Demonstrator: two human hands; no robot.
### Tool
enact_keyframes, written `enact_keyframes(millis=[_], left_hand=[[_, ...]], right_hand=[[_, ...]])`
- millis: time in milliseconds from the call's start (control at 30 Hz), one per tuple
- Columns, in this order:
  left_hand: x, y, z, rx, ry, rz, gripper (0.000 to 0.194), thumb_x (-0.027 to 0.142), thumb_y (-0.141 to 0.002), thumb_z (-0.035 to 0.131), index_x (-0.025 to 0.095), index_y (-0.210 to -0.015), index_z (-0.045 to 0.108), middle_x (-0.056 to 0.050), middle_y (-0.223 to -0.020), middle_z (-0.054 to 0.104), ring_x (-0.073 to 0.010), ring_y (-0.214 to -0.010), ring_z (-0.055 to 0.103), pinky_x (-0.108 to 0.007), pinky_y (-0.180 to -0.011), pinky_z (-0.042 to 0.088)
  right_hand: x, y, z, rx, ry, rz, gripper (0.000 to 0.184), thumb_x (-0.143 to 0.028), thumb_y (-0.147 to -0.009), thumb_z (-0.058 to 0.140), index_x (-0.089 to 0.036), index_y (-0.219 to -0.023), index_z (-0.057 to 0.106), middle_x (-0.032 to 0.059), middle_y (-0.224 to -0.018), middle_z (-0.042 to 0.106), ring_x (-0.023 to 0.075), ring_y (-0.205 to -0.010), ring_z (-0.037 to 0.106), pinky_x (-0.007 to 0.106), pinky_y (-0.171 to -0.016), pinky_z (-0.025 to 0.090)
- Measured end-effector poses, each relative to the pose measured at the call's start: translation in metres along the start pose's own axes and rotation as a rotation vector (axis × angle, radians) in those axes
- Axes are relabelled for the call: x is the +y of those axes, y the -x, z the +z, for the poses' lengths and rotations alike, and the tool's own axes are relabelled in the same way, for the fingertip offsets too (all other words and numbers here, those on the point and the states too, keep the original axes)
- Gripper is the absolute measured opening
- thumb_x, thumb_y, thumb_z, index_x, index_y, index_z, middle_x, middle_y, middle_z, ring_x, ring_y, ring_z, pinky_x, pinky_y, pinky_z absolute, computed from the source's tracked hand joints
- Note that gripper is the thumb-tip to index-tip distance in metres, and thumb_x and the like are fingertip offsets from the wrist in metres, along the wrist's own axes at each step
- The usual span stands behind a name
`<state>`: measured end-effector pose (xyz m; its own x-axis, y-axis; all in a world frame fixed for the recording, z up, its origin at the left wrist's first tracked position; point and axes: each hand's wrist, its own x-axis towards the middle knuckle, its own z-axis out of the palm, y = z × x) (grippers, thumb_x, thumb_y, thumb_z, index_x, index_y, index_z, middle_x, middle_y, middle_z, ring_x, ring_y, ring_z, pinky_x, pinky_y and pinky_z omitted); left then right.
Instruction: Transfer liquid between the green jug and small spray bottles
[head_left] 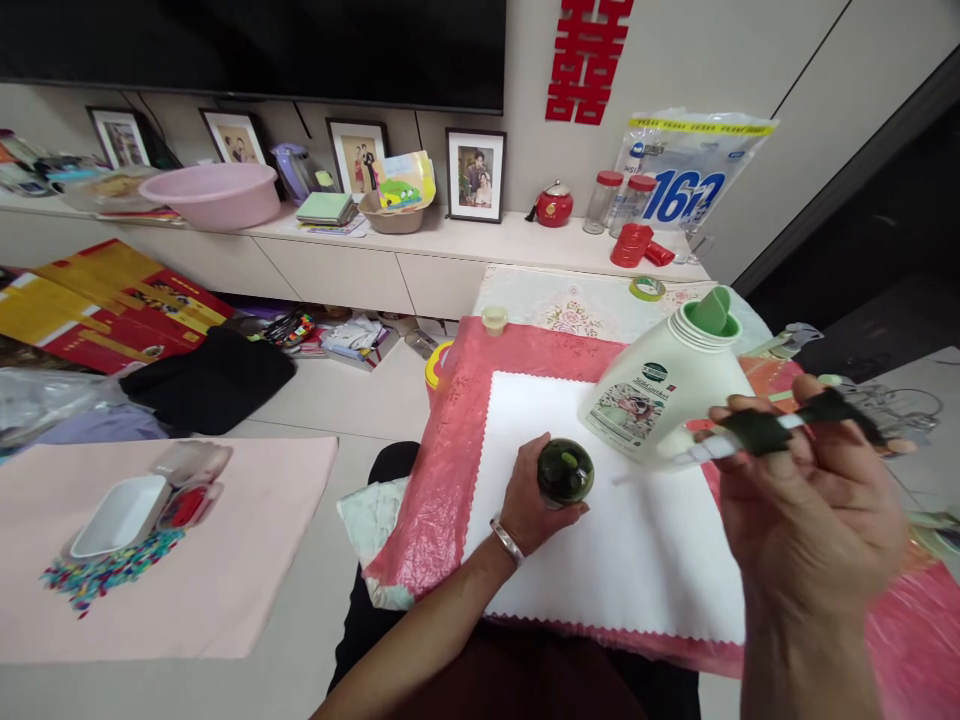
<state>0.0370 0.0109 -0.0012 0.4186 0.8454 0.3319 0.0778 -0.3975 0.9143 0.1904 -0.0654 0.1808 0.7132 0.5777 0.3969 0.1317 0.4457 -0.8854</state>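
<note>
My left hand (534,502) is wrapped around a small dark green round bottle (565,470) that stands on a white cloth (600,540). A silver bangle is on that wrist. My right hand (806,505) is raised close to the camera and pinches a dark pump head with a thin white tube (757,432) pointing left. Behind it stands a white plastic bottle with a green open spout (667,385) and a printed label.
The white cloth lies on a pink sheet (450,470) over a low table. A small cap (494,319) and a tape roll (646,288) lie farther back. On the left floor, a pink mat (247,560) carries a white tray (120,512) and colourful beads. A cabinet holds frames, jars, a pink basin.
</note>
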Motion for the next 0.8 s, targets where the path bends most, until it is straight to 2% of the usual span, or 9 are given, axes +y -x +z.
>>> enact_keyframes(millis=[100, 167, 233, 333, 433, 567, 667, 733, 800], left_hand=[[0.000, 0.001, -0.001, 0.027, -0.007, 0.002, 0.099, 0.035, -0.059, 0.087, 0.023, -0.141, 0.033, -0.012, -0.133, 0.048, -0.0327, -0.122, 0.052, -0.055, -0.104, 0.047], [0.001, 0.002, -0.001, 0.052, -0.032, 0.014, 0.099, 0.035, -0.060, 0.086, 0.023, -0.141, 0.033, -0.013, -0.133, 0.048, -0.0329, -0.122, 0.052, -0.054, -0.104, 0.047], [0.002, 0.002, -0.001, 0.068, -0.065, 0.035, 0.098, 0.034, -0.060, 0.086, 0.023, -0.142, 0.032, -0.013, -0.134, 0.048, -0.0332, -0.123, 0.052, -0.055, -0.104, 0.046], [0.003, 0.002, 0.000, 0.073, -0.099, 0.041, 0.099, 0.031, -0.060, 0.086, 0.023, -0.142, 0.032, -0.014, -0.134, 0.048, -0.0330, -0.123, 0.052, -0.054, -0.104, 0.046], [0.003, 0.002, 0.000, 0.079, -0.101, 0.025, 0.100, 0.029, -0.059, 0.086, 0.023, -0.143, 0.031, -0.013, -0.134, 0.048, -0.0322, -0.122, 0.053, -0.053, -0.105, 0.047], [0.002, 0.003, 0.001, 0.082, -0.092, 0.017, 0.100, 0.031, -0.060, 0.085, 0.022, -0.143, 0.030, -0.014, -0.134, 0.049, -0.0323, -0.123, 0.053, -0.053, -0.106, 0.046], [0.000, 0.006, 0.003, 0.113, -0.077, -0.025, 0.103, 0.033, -0.060, 0.085, 0.020, -0.144, 0.027, -0.016, -0.137, 0.047, -0.0336, -0.125, 0.053, -0.054, -0.106, 0.046], [-0.001, 0.007, 0.004, 0.144, -0.072, -0.059, 0.104, 0.033, -0.059, 0.086, 0.019, -0.143, 0.027, -0.017, -0.137, 0.047, -0.0343, -0.125, 0.053, -0.054, -0.106, 0.046], [-0.002, 0.007, 0.005, 0.157, -0.078, -0.071, 0.102, 0.031, -0.058, 0.086, 0.019, -0.141, 0.029, -0.016, -0.135, 0.048, -0.0342, -0.124, 0.054, -0.054, -0.105, 0.046]], right_hand=[[0.006, -0.006, -0.033, -0.049, 0.175, 0.018, 0.037, -0.027, -0.082, 0.073, -0.022, -0.117, 0.063, 0.0062, -0.116, 0.060, 0.0204, -0.106, 0.062, 0.033, -0.091, 0.055], [0.021, -0.006, -0.056, -0.325, 0.491, 0.076, 0.039, -0.043, -0.089, 0.065, -0.026, -0.123, 0.057, 0.0041, -0.117, 0.061, 0.0184, -0.103, 0.063, 0.030, -0.085, 0.056], [0.039, -0.001, -0.072, -0.483, 0.660, 0.146, 0.039, -0.047, -0.087, 0.065, -0.023, -0.118, 0.062, 0.0049, -0.108, 0.064, 0.0183, -0.089, 0.065, 0.028, -0.073, 0.056], [0.062, 0.011, -0.079, -0.627, 0.837, 0.190, 0.034, -0.041, -0.086, 0.060, -0.020, -0.111, 0.066, 0.0052, -0.100, 0.064, 0.0189, -0.081, 0.063, 0.029, -0.067, 0.051], [0.079, 0.027, -0.075, -0.713, 0.957, 0.177, 0.034, -0.036, -0.083, 0.050, -0.018, -0.108, 0.067, 0.0067, -0.102, 0.062, 0.0228, -0.090, 0.059, 0.036, -0.076, 0.049], [0.096, 0.043, -0.069, -0.756, 1.023, 0.159, 0.041, -0.032, -0.081, 0.043, -0.018, -0.111, 0.068, 0.0089, -0.105, 0.061, 0.0267, -0.102, 0.054, 0.042, -0.086, 0.046], [0.096, 0.042, -0.074, -0.733, 1.018, 0.159, 0.040, -0.040, -0.083, 0.049, -0.020, -0.112, 0.068, 0.0061, -0.108, 0.061, 0.0246, -0.103, 0.055, 0.038, -0.088, 0.047], [0.089, 0.035, -0.082, -0.648, 1.019, 0.169, 0.038, -0.050, -0.084, 0.055, -0.021, -0.104, 0.070, 0.0038, -0.104, 0.063, 0.0211, -0.093, 0.059, 0.032, -0.079, 0.049], [0.077, 0.022, -0.094, -0.479, 1.034, 0.171, 0.042, -0.059, -0.084, 0.057, -0.019, -0.090, 0.069, 0.0034, -0.092, 0.064, 0.0177, -0.077, 0.060, 0.027, -0.065, 0.047]])
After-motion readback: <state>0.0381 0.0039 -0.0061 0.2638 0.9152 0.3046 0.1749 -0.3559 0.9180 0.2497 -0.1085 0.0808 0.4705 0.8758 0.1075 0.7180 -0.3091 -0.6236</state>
